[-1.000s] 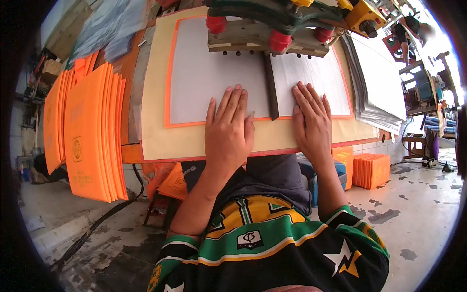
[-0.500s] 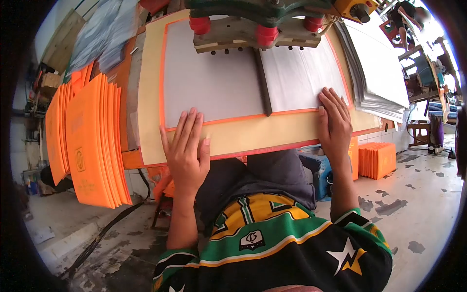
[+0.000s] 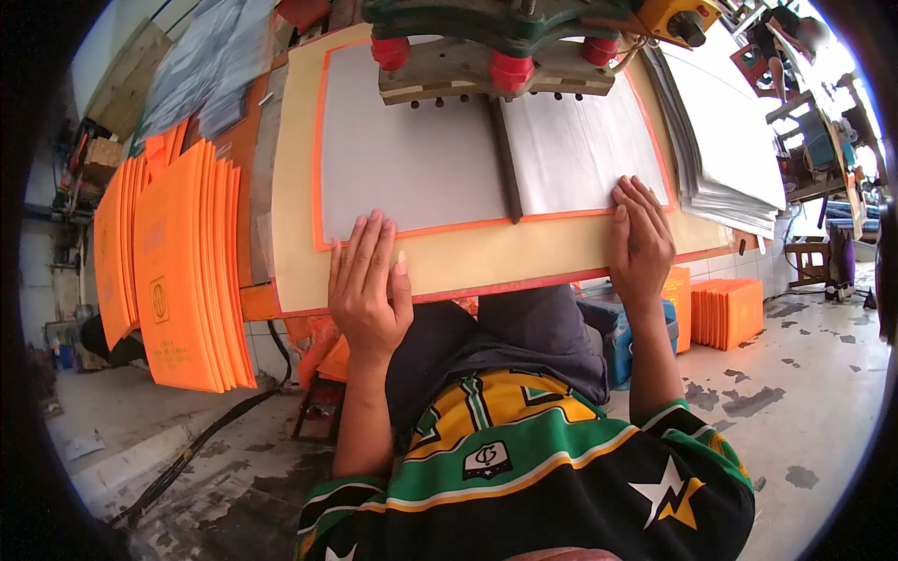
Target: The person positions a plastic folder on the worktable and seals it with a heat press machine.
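Far left, orange folders are sitting by the left end of the table, emblem and print showing on the front one. Clear plastic sheets are lying behind them in a loose, overlapping pile. Next, a cream board with a red near edge is covering the middle of the table and carrying the orange cover, which is lying unfolded and flat, pale panels up, border showing around them. Left hand is resting back up at the cover's near left corner, fingertips over the border, fingers straight and near each other, thumb standing apart. A dark strip is running down the cover between its two panels. A green press head with red fittings is overhanging the far part of the cover. Right hand is resting back up at the near right corner, fingers extended and together, thumb apart from them. A yellow box with a knob is sitting right of the press head. White sheets are lying stacked along the board's right side. Below, a second batch of folders is standing in a row on the floor
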`<act>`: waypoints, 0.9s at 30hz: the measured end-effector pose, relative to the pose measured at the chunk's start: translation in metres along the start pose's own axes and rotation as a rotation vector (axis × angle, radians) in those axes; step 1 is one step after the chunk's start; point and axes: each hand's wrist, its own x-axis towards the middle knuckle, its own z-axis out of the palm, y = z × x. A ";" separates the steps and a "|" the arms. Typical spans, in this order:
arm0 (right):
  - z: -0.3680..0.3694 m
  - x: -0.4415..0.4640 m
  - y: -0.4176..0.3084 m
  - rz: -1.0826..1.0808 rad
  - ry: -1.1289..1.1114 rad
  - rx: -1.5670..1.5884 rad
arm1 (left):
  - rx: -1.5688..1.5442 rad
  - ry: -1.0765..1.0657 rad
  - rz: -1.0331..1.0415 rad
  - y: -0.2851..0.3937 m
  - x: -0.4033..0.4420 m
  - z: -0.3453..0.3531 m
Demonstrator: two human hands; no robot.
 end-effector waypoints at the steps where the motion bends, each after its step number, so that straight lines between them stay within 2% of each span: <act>1: 0.000 0.000 0.000 -0.003 0.003 0.004 | -0.013 0.001 0.003 0.000 0.000 0.000; 27: 0.000 -0.001 -0.002 0.024 -0.008 -0.020 | 0.007 0.008 0.023 -0.001 0.001 0.000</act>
